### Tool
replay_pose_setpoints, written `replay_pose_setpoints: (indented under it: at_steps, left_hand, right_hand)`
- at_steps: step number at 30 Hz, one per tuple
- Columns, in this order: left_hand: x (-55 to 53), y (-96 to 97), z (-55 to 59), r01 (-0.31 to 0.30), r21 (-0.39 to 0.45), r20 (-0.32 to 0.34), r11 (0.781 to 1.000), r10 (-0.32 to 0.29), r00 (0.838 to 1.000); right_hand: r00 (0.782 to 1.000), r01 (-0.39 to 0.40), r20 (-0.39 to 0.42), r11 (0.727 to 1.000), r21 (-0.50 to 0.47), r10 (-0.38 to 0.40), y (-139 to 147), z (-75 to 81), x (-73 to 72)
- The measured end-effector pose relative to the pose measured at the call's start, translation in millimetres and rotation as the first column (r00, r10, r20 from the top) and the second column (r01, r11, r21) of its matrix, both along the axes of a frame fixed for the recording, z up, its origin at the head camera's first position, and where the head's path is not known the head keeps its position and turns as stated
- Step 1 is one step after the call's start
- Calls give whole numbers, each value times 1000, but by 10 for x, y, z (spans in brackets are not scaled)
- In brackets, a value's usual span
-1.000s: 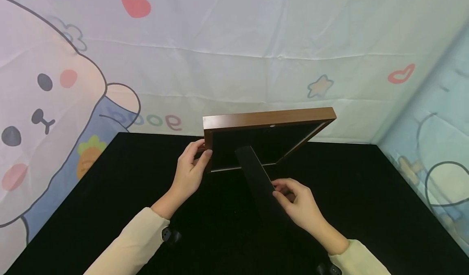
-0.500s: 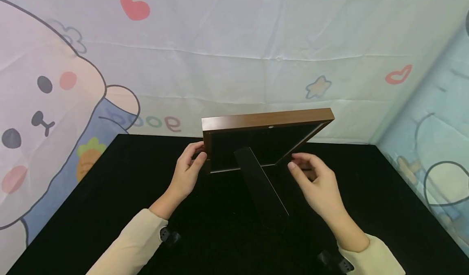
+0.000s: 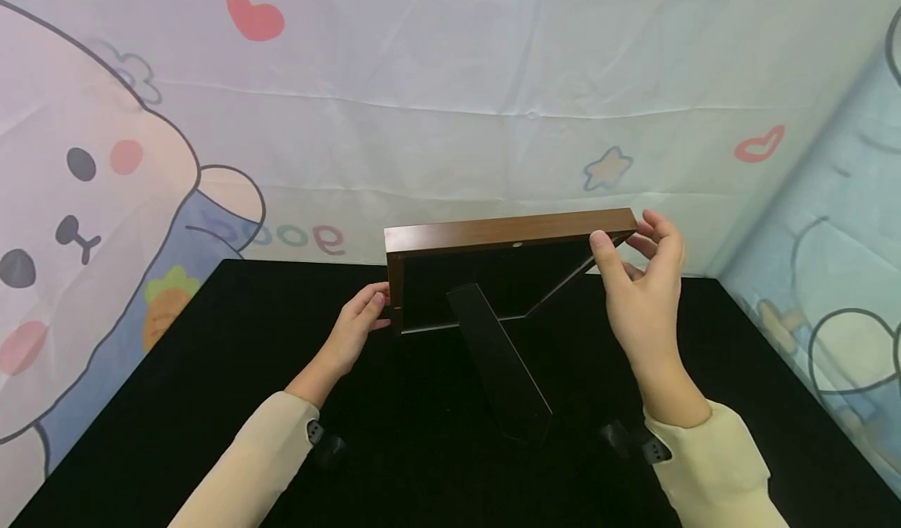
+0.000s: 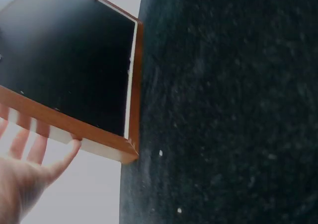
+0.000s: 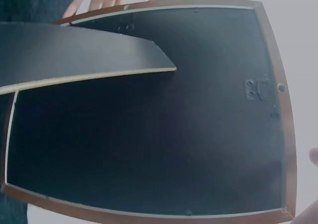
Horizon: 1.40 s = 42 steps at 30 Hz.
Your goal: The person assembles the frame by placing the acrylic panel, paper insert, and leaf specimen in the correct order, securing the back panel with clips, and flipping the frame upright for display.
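A brown wooden picture frame (image 3: 508, 229) stands tilted with its black back toward me, propped on its black easel leg (image 3: 500, 360). My left hand (image 3: 349, 331) is at the frame's left side. In the left wrist view the left hand's fingers (image 4: 38, 149) are extended against that side edge, and its thumb tip touches the lower part. My right hand (image 3: 644, 285) is raised at the upper right corner, thumb in front of the back and fingers beyond the side. In the right wrist view, the right thumb (image 5: 313, 156) shows apart from the wooden rim.
The frame rests on a black-covered table (image 3: 232, 340). A pale cloth backdrop (image 3: 450, 66) with cartoon prints hangs behind it, and another printed cloth (image 3: 845, 278) stands on the right. Both cream sleeves (image 3: 246, 457) carry small black wrist devices.
My right hand has let go of the easel leg and moved up and right to the frame's upper corner. The left hand has eased slightly outward, its thumb off the frame's back.
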<state>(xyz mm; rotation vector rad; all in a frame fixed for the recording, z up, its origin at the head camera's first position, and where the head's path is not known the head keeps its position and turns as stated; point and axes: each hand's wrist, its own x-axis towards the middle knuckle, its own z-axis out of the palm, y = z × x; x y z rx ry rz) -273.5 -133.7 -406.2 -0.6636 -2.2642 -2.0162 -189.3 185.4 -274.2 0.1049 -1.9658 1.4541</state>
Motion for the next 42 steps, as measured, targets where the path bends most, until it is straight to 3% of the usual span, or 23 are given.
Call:
replay_pose_setpoints:
  at_steps: [4,9,15,20,26,30,37,42]
  left_hand:
    - [-59,-41,-46,41,-25,42,999,-40,998]
    - [-97,-73,-55,19,-50,73,999,-15,997]
    - [-50,-75,-49,-29,-78,46,997,33,998]
    - [39,-50,-51,-77,-103,10,992,78,997]
    - [185,-5,-37,-98,-113,-7,989,97,995]
    - [294,28,-29,-102,-144,-79,984,91,993]
    - [456,117,-50,-122,-144,-178,982,96,979]
    - [559,198,-79,-169,-138,-235,976,134,963]
  right_hand:
    - [996,-24,91,999,-21,26,-34,1,-43]
    - [993,-16,114,998,-54,22,-54,-10,-75]
    - [996,-64,63,993,-95,70,-30,-42,-163]
    - [983,-183,-5,969,-168,185,30,-72,-278]
    - [949,-315,-53,928,-200,311,124,-97,-450]
    - [921,-388,-62,894,-223,385,182,-116,-569]
    - [841,-539,-125,801,-260,526,262,-146,-750]
    - [804,-589,-138,743,-317,578,320,-156,-844]
